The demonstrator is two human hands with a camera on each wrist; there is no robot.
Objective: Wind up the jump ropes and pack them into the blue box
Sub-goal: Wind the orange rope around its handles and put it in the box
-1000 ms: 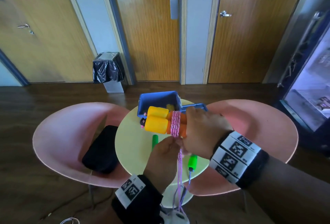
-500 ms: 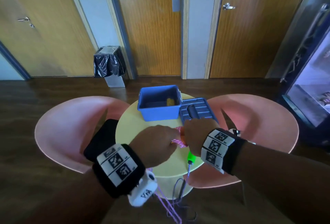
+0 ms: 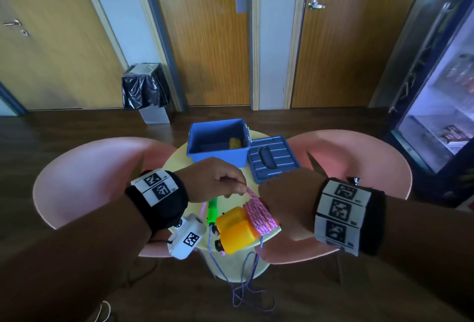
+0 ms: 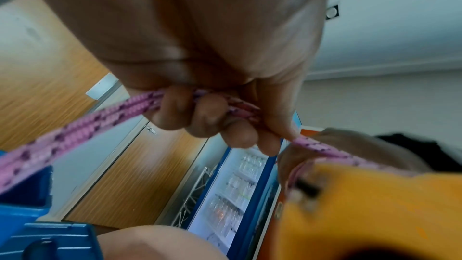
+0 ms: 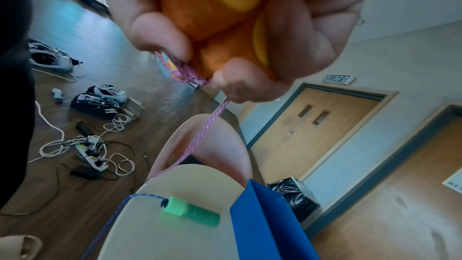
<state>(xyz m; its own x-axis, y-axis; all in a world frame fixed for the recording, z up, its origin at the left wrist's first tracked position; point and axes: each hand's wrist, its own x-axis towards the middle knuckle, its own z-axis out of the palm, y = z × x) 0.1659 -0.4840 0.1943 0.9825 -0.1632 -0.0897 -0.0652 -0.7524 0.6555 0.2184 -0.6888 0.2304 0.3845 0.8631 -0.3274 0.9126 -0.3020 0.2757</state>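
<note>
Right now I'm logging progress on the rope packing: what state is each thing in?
blue box: open, upright on the table.
lid: off, flat beside the box.
pink rope: partly wound around the orange handles.
orange handles: gripped together by right hand.
left hand: pinching the pink rope.
green handle: lying on the table, rope unwound.

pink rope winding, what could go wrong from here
The left hand only pinches the pink rope, so a slip could loosen the coils on the yellow handles. The slack below the table lies near the purple rope and may snag it.
</note>
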